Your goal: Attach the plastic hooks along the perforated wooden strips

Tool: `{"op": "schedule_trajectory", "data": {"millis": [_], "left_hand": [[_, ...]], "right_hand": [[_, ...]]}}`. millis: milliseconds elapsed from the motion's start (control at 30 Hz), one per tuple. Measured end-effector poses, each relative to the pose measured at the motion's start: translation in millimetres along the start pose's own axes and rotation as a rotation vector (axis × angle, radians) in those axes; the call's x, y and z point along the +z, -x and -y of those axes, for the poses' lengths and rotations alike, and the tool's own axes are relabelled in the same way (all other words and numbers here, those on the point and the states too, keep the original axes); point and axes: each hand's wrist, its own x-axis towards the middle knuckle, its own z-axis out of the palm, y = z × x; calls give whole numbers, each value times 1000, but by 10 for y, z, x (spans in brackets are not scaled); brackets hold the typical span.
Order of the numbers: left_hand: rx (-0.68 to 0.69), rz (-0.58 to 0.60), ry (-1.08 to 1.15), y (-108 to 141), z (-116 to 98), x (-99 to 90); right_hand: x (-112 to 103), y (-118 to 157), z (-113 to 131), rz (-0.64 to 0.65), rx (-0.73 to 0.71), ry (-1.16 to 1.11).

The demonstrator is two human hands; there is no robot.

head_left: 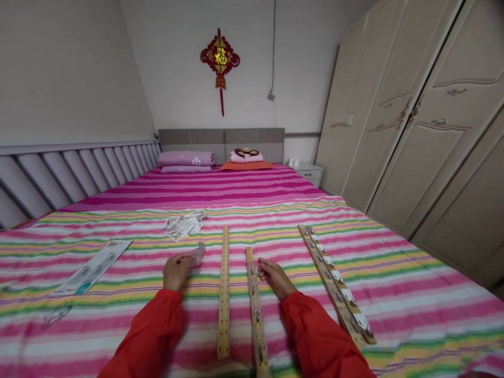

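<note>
My left hand [177, 270] pinches a small clear plastic piece [199, 252] above the striped sheet; its exact kind is hard to make out. My right hand [275, 276] is closed in a pinch just right of a narrow wooden strip [249, 256] that bears several small metal fittings. Whatever sits between those fingertips, if anything, is too small to name. Between the hands lies a second wooden strip [224, 289], bare and full of small holes. Both sleeves are red.
Two more wooden strips [334, 283] with metal fittings and white round pieces lie side by side at right. On the left are a flat plastic package [94, 266], thin clear pieces [58, 313] and crumpled clear packaging [183, 226]. Wardrobes [413, 131] flank the bed.
</note>
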Motion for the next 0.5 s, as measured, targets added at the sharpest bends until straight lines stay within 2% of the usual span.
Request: {"op": "schedule_trajectory", "data": {"millis": [100,167,233,367,433,500], "left_hand": [[-34,80,282,119,-65,-22],[69,123,311,236,-122,-1],[321,143,240,387,-182,45],[924,132,96,746,-269,167],[1136,91,44,911,-284,219],[1254,45,14,1040,-283,258]], "right_hand": [[30,63,98,-48,-16,15],[74,135,184,-97,-41,36],[151,239,287,-114,-65,70],[366,502,492,117,-31,95],[454,623,554,181,3,78],[509,724,582,206,24,49]]}}
